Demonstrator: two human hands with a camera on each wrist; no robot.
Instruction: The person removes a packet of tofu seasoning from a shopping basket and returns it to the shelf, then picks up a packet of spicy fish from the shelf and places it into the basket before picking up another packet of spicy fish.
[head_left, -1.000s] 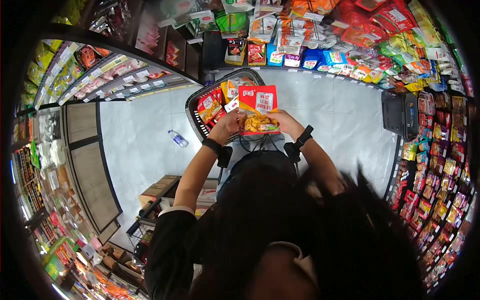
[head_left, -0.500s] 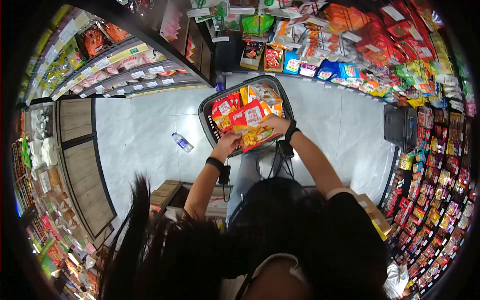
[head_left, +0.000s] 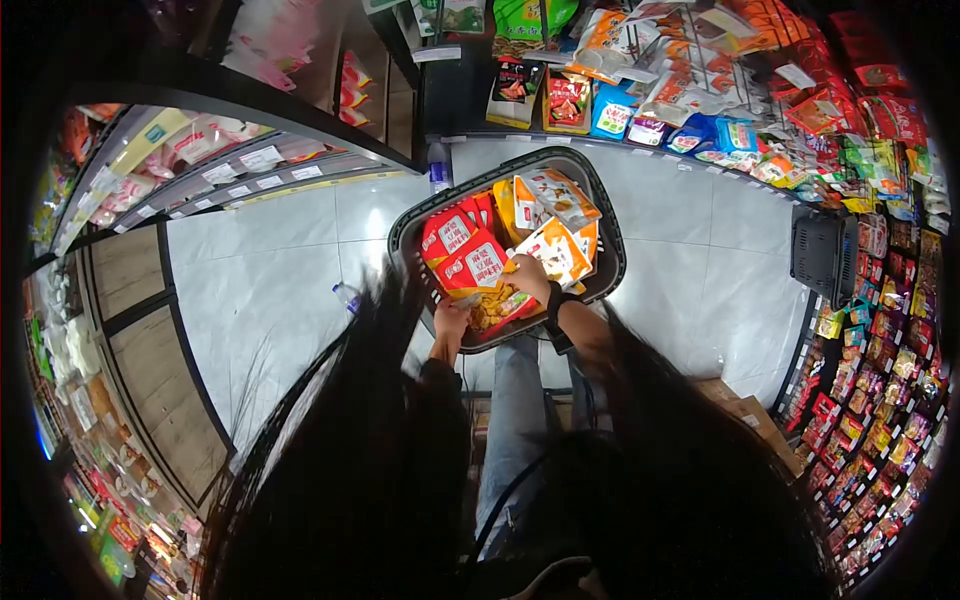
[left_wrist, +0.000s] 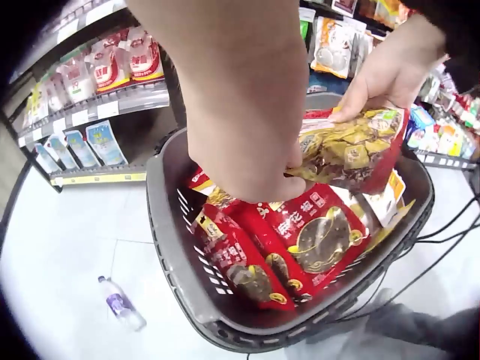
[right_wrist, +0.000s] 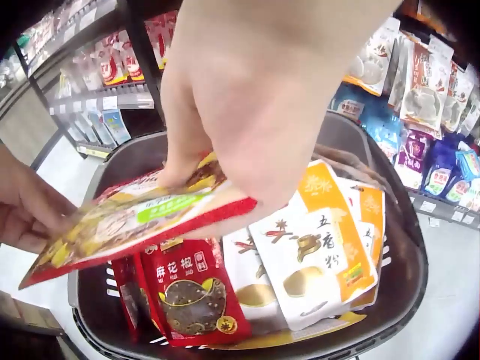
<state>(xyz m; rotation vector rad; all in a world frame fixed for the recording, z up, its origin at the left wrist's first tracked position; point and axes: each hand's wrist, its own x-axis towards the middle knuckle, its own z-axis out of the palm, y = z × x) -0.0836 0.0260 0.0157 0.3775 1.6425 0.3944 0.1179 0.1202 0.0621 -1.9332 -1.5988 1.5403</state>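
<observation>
Fingers: left hand (head_left: 452,320), right hand (head_left: 530,276) pinching 1 red packet (head_left: 476,266)
Packet: tilted over basket (left_wrist: 166,217)
Inside: orange-white packets (right_wrist: 304,266)
Floor: bottle (left_wrist: 121,304)

Your head view is bright around the basket (head_left: 614,230), with soft glare on the pale floor (head_left: 275,255) just beyond its left edge and again off its lower right corner. The wide lens bends the shelves (head_left: 250,165) into curves, the picture's corners sink to black, and the dark hair (head_left: 700,450) in front loses nearly all detail. In your left wrist view, the floor past the basket's left edge washes almost white. In your right wrist view, your right hand (right_wrist: 240,127) looks pale and soft close to the lens, and the raised packet (right_wrist: 135,225) is slightly blurred.
</observation>
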